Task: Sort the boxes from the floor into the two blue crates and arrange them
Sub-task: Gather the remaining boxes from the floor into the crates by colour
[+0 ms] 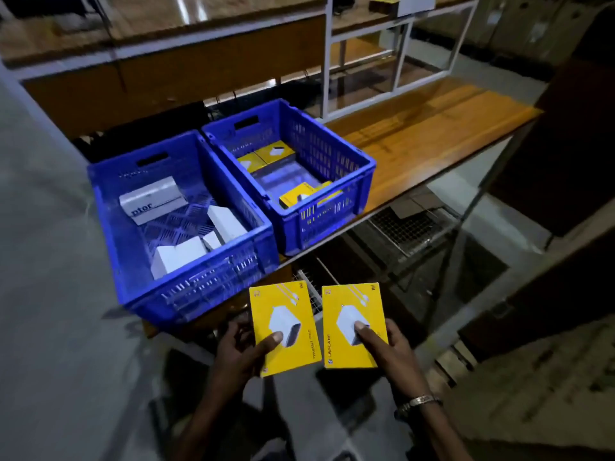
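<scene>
Two blue crates stand side by side on a wooden shelf. The left crate holds several white boxes. The right crate holds several yellow boxes, some at its far end and some at its near end. My left hand grips a yellow charger box from below, thumb on its face. My right hand grips a second yellow charger box the same way. Both boxes are held flat, side by side, just in front of and below the crates.
The wooden shelf stretches to the right of the crates. A white metal frame stands behind it. Below the shelf lies a wire grille. A grey surface runs along the left. Dark cartons rise on the right.
</scene>
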`<act>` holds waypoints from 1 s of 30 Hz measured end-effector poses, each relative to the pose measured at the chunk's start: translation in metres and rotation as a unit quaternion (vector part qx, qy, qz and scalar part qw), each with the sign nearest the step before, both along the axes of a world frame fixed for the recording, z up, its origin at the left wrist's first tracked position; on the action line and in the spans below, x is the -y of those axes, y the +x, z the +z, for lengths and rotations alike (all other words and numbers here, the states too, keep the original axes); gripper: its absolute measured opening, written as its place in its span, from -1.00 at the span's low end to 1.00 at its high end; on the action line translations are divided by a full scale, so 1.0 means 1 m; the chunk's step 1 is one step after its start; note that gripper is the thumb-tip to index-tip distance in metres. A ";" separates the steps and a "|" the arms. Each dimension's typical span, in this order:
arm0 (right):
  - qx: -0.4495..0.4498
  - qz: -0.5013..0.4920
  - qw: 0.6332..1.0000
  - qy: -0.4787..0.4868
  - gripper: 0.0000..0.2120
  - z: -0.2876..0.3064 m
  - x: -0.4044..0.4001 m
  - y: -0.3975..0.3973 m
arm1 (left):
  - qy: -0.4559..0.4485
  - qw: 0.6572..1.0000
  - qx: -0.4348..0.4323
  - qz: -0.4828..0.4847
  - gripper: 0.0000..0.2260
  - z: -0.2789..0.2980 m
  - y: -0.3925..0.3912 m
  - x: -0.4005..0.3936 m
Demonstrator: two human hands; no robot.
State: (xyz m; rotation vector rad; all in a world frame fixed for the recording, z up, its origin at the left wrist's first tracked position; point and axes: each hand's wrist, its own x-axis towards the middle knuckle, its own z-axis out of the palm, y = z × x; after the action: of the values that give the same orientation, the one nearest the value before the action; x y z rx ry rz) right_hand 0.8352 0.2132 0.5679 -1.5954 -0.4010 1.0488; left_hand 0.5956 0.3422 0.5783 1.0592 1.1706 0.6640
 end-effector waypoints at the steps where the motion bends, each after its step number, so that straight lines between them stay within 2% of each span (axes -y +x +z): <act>1: 0.006 0.002 1.000 0.006 -0.49 0.003 -0.013 0.007 | 0.012 1.000 -0.004 -0.001 -0.43 0.005 0.006 -0.009; 5: 0.020 0.023 0.999 0.017 -0.57 0.013 -0.077 0.047 | 0.055 0.998 0.000 -0.006 -0.12 0.024 0.039 -0.058; 8: 0.028 0.030 0.999 0.033 -0.66 0.030 -0.123 0.074 | 0.098 0.994 0.027 -0.026 0.02 0.044 0.064 -0.099; 12: 0.055 0.017 0.997 0.060 -0.77 0.061 -0.185 0.113 | 0.125 0.989 0.075 -0.008 0.03 0.072 0.108 -0.157; 17: 0.103 0.016 0.988 0.112 -0.78 0.100 -0.273 0.165 | 0.239 0.970 0.040 -0.023 -0.16 0.088 0.152 -0.239; 22: 0.205 0.034 0.972 0.106 -0.60 0.111 -0.356 0.201 | 0.272 0.961 -0.043 -0.016 -0.23 0.084 0.183 -0.294; 24: 0.218 0.073 0.969 0.089 -0.49 0.104 -0.386 0.214 | 0.249 0.967 -0.062 -0.015 -0.21 0.062 0.193 -0.314; 26: 0.234 0.101 0.965 0.064 -0.45 0.097 -0.408 0.219 | 0.209 0.969 -0.124 -0.045 -0.18 0.032 0.195 -0.327; 28: 0.332 0.167 0.928 0.014 -0.58 0.086 -0.415 0.225 | 0.162 0.958 -0.221 -0.081 -0.18 0.036 0.206 -0.322; 30: 0.463 0.229 0.855 -0.053 -0.72 0.074 -0.415 0.234 | 0.180 0.917 -0.335 -0.119 -0.27 0.042 0.222 -0.310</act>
State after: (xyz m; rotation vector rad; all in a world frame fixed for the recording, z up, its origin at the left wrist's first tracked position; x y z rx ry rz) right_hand 1.0687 0.6280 0.6415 -2.0986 -1.4505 0.5524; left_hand 0.8179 0.6524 0.6202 1.8039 1.4936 0.3262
